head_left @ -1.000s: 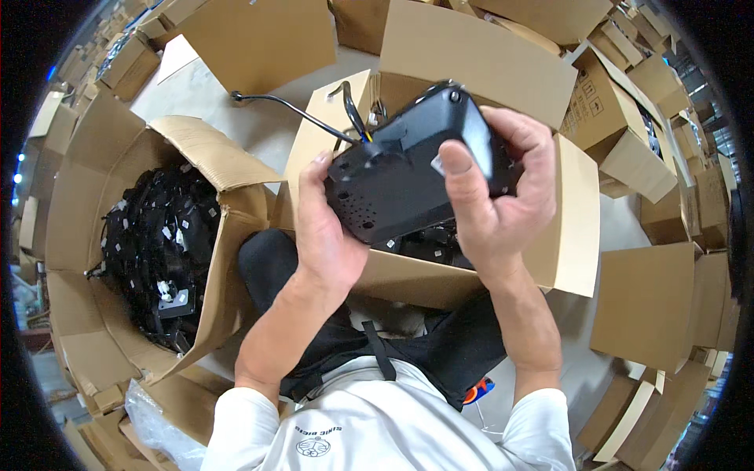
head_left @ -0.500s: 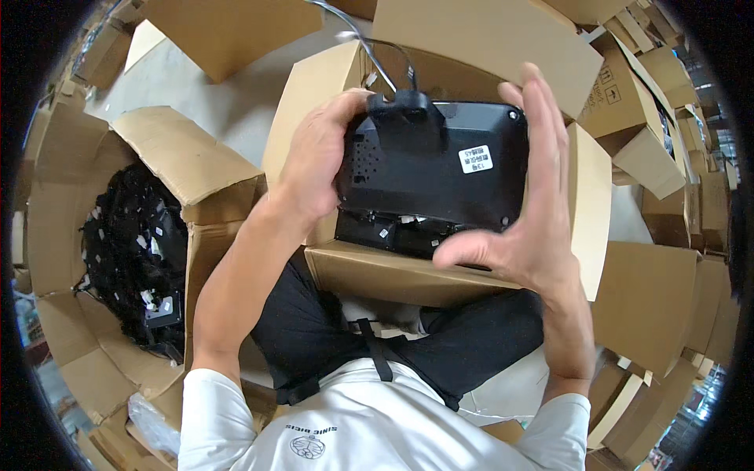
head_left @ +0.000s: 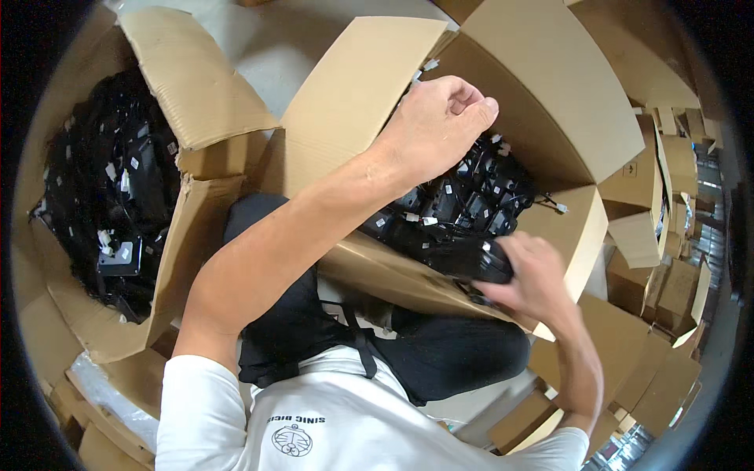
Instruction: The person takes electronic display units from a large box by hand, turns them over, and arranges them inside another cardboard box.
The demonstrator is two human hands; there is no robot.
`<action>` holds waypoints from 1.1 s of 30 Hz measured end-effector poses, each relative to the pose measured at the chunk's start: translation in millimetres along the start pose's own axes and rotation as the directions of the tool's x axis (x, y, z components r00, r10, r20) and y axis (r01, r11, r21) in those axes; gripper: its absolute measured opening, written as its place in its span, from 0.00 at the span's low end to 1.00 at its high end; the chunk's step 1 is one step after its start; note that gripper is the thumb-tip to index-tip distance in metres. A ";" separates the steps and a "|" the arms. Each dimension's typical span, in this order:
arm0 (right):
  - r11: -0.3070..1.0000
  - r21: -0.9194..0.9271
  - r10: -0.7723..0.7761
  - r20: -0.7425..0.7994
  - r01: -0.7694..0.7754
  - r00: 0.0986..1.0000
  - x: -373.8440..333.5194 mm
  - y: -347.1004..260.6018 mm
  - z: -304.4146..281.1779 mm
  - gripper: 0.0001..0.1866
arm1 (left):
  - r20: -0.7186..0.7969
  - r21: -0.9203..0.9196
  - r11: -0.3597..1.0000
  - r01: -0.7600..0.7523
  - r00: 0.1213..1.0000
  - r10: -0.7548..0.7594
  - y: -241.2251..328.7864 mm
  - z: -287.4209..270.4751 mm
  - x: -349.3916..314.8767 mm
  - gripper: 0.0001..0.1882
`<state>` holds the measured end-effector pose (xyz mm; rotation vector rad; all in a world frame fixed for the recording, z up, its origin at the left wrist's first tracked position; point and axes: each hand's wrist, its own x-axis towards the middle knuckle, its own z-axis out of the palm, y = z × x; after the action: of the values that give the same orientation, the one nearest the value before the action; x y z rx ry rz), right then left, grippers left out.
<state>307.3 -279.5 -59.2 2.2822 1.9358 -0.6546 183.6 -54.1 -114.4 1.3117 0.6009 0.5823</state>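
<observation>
The right hand [head_left: 528, 275] is wrapped around a black device [head_left: 463, 257], pressing it against the near wall of the open cardboard box [head_left: 542, 102]. The left hand [head_left: 438, 124] hovers above the box, fingers curled loosely, whether pinching anything I cannot tell. More black devices [head_left: 463, 196] lie just beyond the grip.

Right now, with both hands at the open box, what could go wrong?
The right hand holds a black device at the near wall of the cardboard box; it might slip. The left hand, fingers curled, hangs over the tangled black parts; their cables could snag and drag neighbours out.
</observation>
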 end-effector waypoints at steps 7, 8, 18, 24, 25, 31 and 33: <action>0.245 0.835 0.306 0.416 -0.493 0.856 91.8 43.1 179.0 0.24 | 0.040 -0.019 0.999 -0.033 0.999 0.034 -11.8 -9.5 5.2 0.19; 0.078 0.841 0.288 0.495 -0.535 0.820 100.7 40.2 189.8 0.25 | 0.019 0.014 0.998 -0.066 0.998 0.066 -7.0 -13.8 5.3 0.18; 0.418 0.719 0.042 0.595 -0.555 0.803 130.9 13.4 280.3 0.37 | -0.044 0.093 0.994 -0.057 0.997 0.061 22.2 -38.9 -4.5 0.16; 0.960 0.268 -0.058 0.470 -0.080 0.881 114.8 99.6 301.8 0.34 | -0.104 0.024 0.977 -0.214 0.971 0.215 34.4 -17.5 -23.6 0.12; 0.972 0.233 -0.098 0.529 -0.034 0.843 128.3 66.2 287.2 0.31 | -0.116 0.069 0.978 -0.196 0.972 0.203 27.2 -37.7 -36.1 0.12; 0.964 0.248 -0.019 0.431 -0.098 0.902 83.3 12.5 159.9 0.29 | 0.097 0.304 0.909 -0.285 0.959 0.268 83.7 -124.3 -168.5 0.10; 0.932 0.325 0.030 0.370 -0.160 0.929 65.5 13.7 131.4 0.29 | -0.029 0.589 0.775 -0.231 0.952 0.306 85.7 -176.1 -195.2 0.11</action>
<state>292.4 -264.8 -205.2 2.2121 1.6272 -1.3929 -83.3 -52.5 -42.2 1.9787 0.7312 0.7534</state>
